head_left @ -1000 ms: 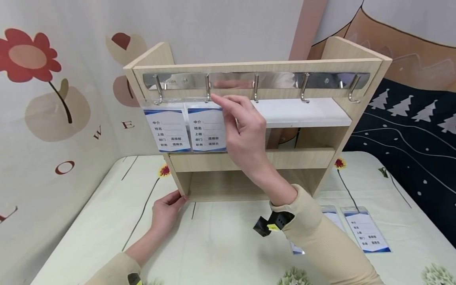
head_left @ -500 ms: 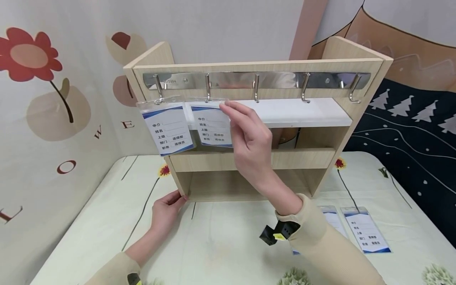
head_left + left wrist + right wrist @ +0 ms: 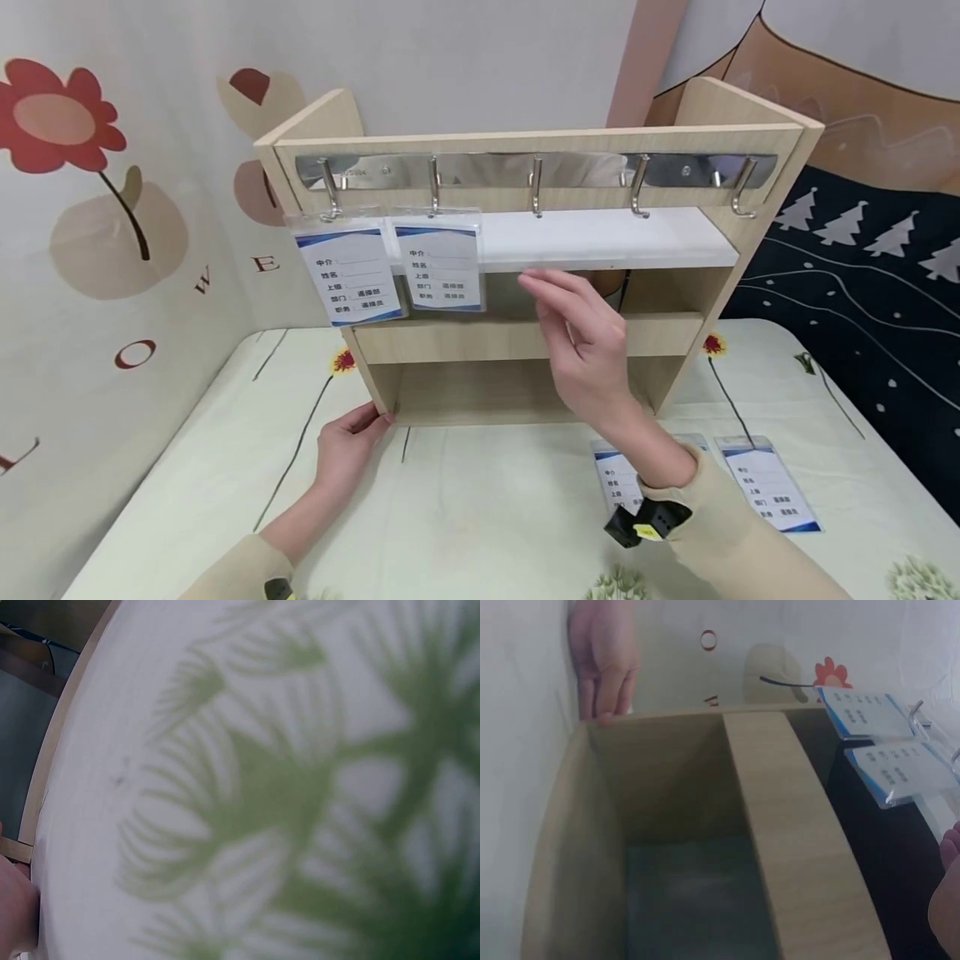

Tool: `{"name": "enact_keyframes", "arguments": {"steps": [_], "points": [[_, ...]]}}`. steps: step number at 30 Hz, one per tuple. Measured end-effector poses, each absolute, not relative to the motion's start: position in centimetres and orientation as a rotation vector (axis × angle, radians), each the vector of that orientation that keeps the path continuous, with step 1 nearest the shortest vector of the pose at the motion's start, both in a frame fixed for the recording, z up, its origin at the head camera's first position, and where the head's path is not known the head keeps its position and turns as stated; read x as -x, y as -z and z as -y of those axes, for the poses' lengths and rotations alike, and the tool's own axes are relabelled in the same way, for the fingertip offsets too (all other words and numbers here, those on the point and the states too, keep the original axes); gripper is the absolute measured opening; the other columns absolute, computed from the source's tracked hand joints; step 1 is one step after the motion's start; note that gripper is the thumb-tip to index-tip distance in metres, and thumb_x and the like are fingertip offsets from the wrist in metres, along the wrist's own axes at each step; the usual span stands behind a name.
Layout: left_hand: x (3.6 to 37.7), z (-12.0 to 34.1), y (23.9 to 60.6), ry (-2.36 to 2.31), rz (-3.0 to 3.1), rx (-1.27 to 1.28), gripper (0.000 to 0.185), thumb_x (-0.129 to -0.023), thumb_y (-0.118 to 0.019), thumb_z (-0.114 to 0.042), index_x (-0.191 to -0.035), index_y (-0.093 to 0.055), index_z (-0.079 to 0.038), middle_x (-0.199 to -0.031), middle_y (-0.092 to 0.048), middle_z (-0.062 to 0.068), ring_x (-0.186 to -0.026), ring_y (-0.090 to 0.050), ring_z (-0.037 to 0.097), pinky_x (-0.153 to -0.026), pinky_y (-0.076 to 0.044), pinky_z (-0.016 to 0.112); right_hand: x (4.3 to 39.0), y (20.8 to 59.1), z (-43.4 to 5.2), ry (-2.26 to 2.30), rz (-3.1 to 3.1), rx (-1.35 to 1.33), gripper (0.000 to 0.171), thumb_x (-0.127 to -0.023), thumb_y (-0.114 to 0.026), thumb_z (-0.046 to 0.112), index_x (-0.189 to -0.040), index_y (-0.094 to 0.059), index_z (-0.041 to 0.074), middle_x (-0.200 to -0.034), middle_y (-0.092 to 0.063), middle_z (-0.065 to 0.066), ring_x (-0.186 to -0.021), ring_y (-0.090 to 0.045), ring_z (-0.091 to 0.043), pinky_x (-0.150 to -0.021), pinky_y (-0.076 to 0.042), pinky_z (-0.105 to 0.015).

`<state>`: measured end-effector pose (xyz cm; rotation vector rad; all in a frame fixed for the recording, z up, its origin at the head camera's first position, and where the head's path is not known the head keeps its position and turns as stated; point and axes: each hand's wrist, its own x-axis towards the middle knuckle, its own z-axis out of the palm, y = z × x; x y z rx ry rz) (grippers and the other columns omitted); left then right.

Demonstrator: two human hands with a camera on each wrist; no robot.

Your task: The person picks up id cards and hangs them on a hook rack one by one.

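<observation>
Two clear-sleeved name badges, the left one (image 3: 352, 275) and its neighbour (image 3: 441, 262), hang from the two leftmost hooks of a metal hook rail (image 3: 480, 171) on a wooden desk shelf (image 3: 465, 342). My right hand (image 3: 588, 342) is in front of the shelf, to the right of the badges, holding nothing; its fingers are loosely bent. At the shelf's lower left corner my left hand (image 3: 347, 450) holds the side panel's edge between thumb and fingers. In the right wrist view that left hand (image 3: 606, 656) is at the far corner.
Two more badges lie on the patterned cloth (image 3: 465, 508) at right: one in full view (image 3: 771, 485), the other (image 3: 618, 481) partly under my right forearm. Three hooks on the right, such as the middle hook (image 3: 536, 188), carry no badge. Printed curtains stand behind.
My right hand has let go of the second badge and moved down and right, away from it. Both hanging badges swung and now hang nearly level. The left hand has stayed put.
</observation>
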<state>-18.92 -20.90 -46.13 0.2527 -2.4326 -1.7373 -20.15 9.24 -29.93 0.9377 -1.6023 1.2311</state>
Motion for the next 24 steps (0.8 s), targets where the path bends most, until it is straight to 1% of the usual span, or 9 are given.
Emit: {"name": "enact_keyframes", "arguments": {"steps": [4,6,8,10,11,13,15,19,24], "points": [[19.0,20.9,46.2,1.742,2.433,-0.246,0.036,-0.098,-0.07,-0.009,-0.133,-0.067,0.001,-0.128,-0.068,0.019,-0.097,-0.063,-0.008,-0.082,-0.053,0.011,19.7,31.2,-11.3,-1.221,1.66,-0.949,0.027,-0.092,-0.063,-0.017,-0.114,-0.074,-0.004,-0.113,-0.072,-0.017,-0.095,-0.068,-0.024,-0.06,-0.039,-0.016],[19.0,20.9,46.1,1.74,2.435,-0.251,0.036,-0.098,-0.07,-0.009,-0.133,-0.067,0.001,-0.129,-0.068,0.019,-0.098,-0.063,-0.008,-0.082,-0.053,0.011,19.5,31.9,-12.3,-1.208,1.69,-0.964,0.021,-0.096,-0.065,-0.006,-0.115,-0.074,-0.003,-0.113,-0.073,-0.016,-0.095,-0.069,-0.022,-0.058,-0.038,-0.013],[18.9,20.9,46.0,1.729,2.443,-0.252,0.036,-0.098,-0.071,-0.01,-0.133,-0.067,0.001,-0.128,-0.067,0.019,-0.101,-0.064,-0.005,-0.081,-0.053,0.011,19.4,32.6,-13.3,-1.191,1.712,-0.996,0.019,-0.101,-0.065,0.005,-0.114,-0.074,-0.005,-0.112,-0.073,-0.016,-0.097,-0.07,-0.022,-0.065,-0.046,-0.011],[18.8,20.9,46.0,1.716,2.448,-0.255,0.036,-0.098,-0.071,-0.01,-0.132,-0.067,0.001,-0.128,-0.068,0.019,-0.103,-0.064,-0.003,-0.081,-0.053,0.01,19.2,33.4,-14.4,-1.174,1.753,-1.021,0.025,-0.103,-0.064,0.014,-0.113,-0.073,-0.007,-0.111,-0.073,-0.018,-0.099,-0.07,-0.019,-0.071,-0.05,-0.01],[18.7,21.0,46.0,1.711,2.448,-0.251,0.037,-0.098,-0.071,-0.011,-0.132,-0.067,0.001,-0.128,-0.068,0.019,-0.103,-0.064,-0.002,-0.081,-0.053,0.01,19.1,33.8,-14.9,-1.174,1.779,-1.027,0.027,-0.104,-0.064,0.016,-0.113,-0.072,-0.008,-0.111,-0.073,-0.018,-0.101,-0.07,-0.017,-0.078,-0.053,-0.012],[18.7,21.1,46.0,1.709,2.447,-0.245,0.036,-0.098,-0.071,-0.011,-0.132,-0.067,0.002,-0.128,-0.068,0.019,-0.102,-0.064,-0.004,-0.081,-0.053,0.01,18.8,34.7,-16.0,-1.181,1.845,-1.03,0.023,-0.101,-0.066,0.01,-0.113,-0.072,-0.009,-0.112,-0.073,-0.019,-0.107,-0.068,-0.013,-0.089,-0.055,-0.019],[18.7,21.1,46.0,1.712,2.444,-0.246,0.036,-0.098,-0.071,-0.01,-0.132,-0.067,0.001,-0.128,-0.068,0.019,-0.098,-0.063,-0.009,-0.081,-0.053,0.01,18.4,35.5,-16.9,-1.205,1.929,-0.996,0.019,-0.097,-0.067,-0.001,-0.114,-0.072,-0.008,-0.113,-0.073,-0.017,-0.112,-0.065,-0.009,-0.093,-0.054,-0.02],[18.8,21.1,46.1,1.724,2.431,-0.237,0.036,-0.098,-0.07,-0.008,-0.132,-0.067,0.003,-0.128,-0.067,0.02,-0.096,-0.063,-0.009,-0.08,-0.053,0.011,17.6,37.0,-18.6,-1.25,2.032,-0.923,0.036,-0.086,-0.066,-0.021,-0.118,-0.072,-0.005,-0.114,-0.073,-0.014,-0.112,-0.064,-0.007,-0.094,-0.053,-0.018],[18.9,21.0,46.2,1.743,2.424,-0.244,0.036,-0.098,-0.071,-0.008,-0.132,-0.066,0.003,-0.128,-0.067,0.021,-0.096,-0.064,-0.008,-0.081,-0.054,0.011,16.8,38.6,-20.2,-1.274,2.114,-0.852,0.04,-0.086,-0.064,-0.023,-0.122,-0.07,-0.006,-0.117,-0.072,-0.007,-0.109,-0.067,-0.008,-0.093,-0.052,-0.017]]}}
